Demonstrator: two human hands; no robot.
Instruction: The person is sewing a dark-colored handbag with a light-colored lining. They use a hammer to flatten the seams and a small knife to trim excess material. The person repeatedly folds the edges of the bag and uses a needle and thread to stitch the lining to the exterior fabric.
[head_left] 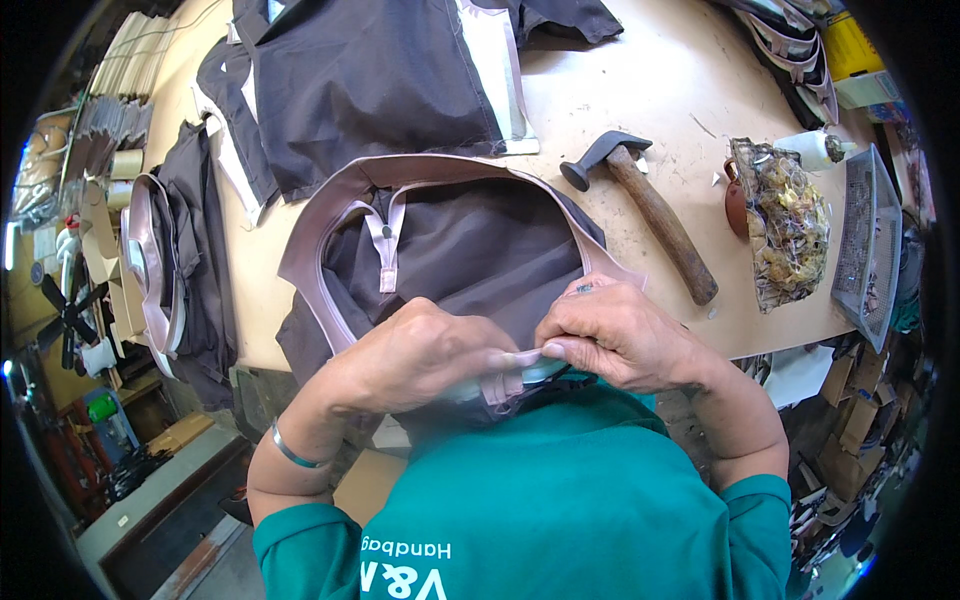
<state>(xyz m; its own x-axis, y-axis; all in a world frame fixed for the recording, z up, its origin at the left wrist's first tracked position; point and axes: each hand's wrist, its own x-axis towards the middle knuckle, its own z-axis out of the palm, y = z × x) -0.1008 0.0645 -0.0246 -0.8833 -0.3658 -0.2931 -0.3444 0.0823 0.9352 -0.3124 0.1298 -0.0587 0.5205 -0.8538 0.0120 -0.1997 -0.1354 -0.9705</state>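
Note:
An unfinished handbag (480,255) lies at the table's near edge, its mouth facing up, with dark lining inside and a pinkish leather-like band round the rim. Inside it, a pink strap tab (388,250) with a metal snap hangs from the far side. At the near rim, my left hand (425,350) is closed, thumb and fingers pinching the pink edge. Close beside it, my right hand (620,335) grips the same edge between thumb and curled fingers. Below the hands hangs a short pink strip (500,388). The fingers partly hide the edge between them.
A hammer (655,210) with a wooden handle lies right of the bag. Farther right are a glue-crusted block (785,225), a white bottle (815,150) and a grey mesh basket (868,250). Dark fabric pieces (370,90) cover the far table; another bag (185,250) stands left.

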